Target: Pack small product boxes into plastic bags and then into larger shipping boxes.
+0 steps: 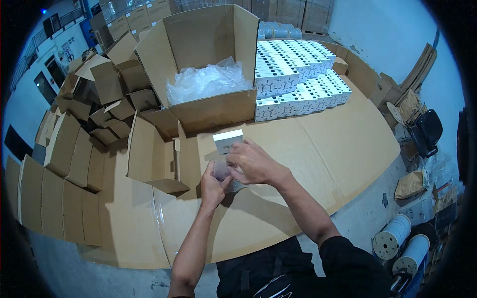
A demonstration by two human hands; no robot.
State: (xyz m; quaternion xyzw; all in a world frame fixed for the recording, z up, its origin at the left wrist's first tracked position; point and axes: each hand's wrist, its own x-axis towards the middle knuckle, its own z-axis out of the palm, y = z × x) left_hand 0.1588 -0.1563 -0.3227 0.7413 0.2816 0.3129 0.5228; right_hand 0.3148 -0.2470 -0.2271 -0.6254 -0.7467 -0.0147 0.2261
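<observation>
In the left hand (212,189), a small, pale, see-through packet (221,171), held with thumb and fingers curled round its lower part, above the cardboard-covered worktop (308,154). Over it from the other side, the right hand (254,163), bent at the wrist, with fingers drawn together near the packet's upper end. Looks like a pinch there; cannot tell on what exactly, for blur and overlap. Just under the hands, some clear plastic (237,186).

Probably light, soft and a little slippery, apt to crease or slide in a loose hold. Best taken by an edge or corner, with the base steadied rather than squeezed.

Just beyond the fingers, a small white box (227,141), partly hidden by the right hand. Likely light and stiff-walled; better gripped by two opposite sides.

Further left, an open carton (149,156). Behind, a large open carton (216,114) with crumpled clear bags (211,82) inside; to its right, stacked rows of white boxes (278,85). Along the far left, brown cartons (52,198). On the floor at lower right, spools (392,237).
</observation>
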